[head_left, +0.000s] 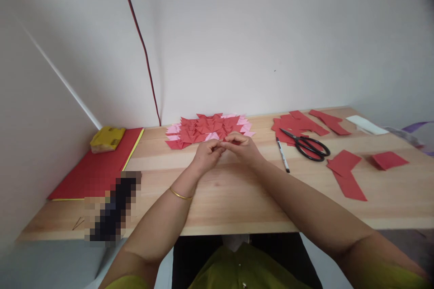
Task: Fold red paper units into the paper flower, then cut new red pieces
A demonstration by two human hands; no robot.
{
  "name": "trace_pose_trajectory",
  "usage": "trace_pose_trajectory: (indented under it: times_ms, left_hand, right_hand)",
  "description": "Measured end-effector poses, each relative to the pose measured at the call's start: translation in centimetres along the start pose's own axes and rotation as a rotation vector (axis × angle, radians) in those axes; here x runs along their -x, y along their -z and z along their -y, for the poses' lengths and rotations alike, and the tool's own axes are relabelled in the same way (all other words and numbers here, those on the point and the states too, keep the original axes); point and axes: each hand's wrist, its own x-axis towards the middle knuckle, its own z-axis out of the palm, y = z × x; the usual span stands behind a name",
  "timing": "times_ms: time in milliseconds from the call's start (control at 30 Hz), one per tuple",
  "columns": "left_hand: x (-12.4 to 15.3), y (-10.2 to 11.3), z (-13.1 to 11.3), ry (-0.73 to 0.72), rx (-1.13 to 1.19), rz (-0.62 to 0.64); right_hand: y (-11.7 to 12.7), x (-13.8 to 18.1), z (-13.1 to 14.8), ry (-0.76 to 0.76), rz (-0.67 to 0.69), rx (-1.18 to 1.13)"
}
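My left hand [207,153] and my right hand [240,146] meet over the middle of the wooden table [224,207]. Both are closed, thumbs and fingertips pinched together and touching. Whatever lies between the fingertips is too small and covered to make out; a hint of red shows there. Just beyond my hands, against the wall, lies a pile of folded red paper pieces [196,128] with pink folded paper pieces [244,125] at its sides. My fingers hide part of the pile's front edge.
At the right lie black-handled scissors [310,148], a marker pen [282,155], red paper offcuts [294,122], more cut red paper [347,176], a folded red square [389,160] and a white strip [366,124]. Large red sheets [91,169] at the left carry a yellow packet [107,139]. A blurred dark object [115,207] lies nearby.
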Motion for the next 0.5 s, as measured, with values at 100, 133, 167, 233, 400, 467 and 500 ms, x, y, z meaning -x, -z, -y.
trace_pose_trajectory:
  times_ms: [100,133,167,233,400,467,500]
  left_hand:
    - [-0.1,0.1,0.0,-0.063,-0.097,-0.024]
    - [-0.1,0.1,0.1,-0.075,-0.107,-0.029]
    - [-0.1,0.1,0.1,-0.077,-0.104,-0.037]
    - [-0.2,0.0,0.3,-0.036,-0.055,-0.061]
    - [-0.2,-0.3,0.7,0.184,0.32,-0.132]
    - [-0.2,-0.5,0.7,0.214,0.461,-0.156]
    - [-0.2,-0.6,0.7,0.218,0.503,-0.158]
  right_hand:
    - [0.4,-0.1,0.1,-0.008,-0.066,-0.064]
    - [0.5,-0.2,0.2,-0.011,-0.095,-0.094]
    - [0.7,-0.3,0.2,-0.014,-0.128,-0.125]
    - [0.9,-0.5,0.1,-0.022,-0.197,-0.201]
    - [1.0,-0.8,-0.6,-0.082,-0.105,-0.279]
    - [0.7,-0.6,-0.8,-0.095,0.006,-0.188]
    - [0.5,-0.5,-0.9,-0.091,0.043,-0.125]
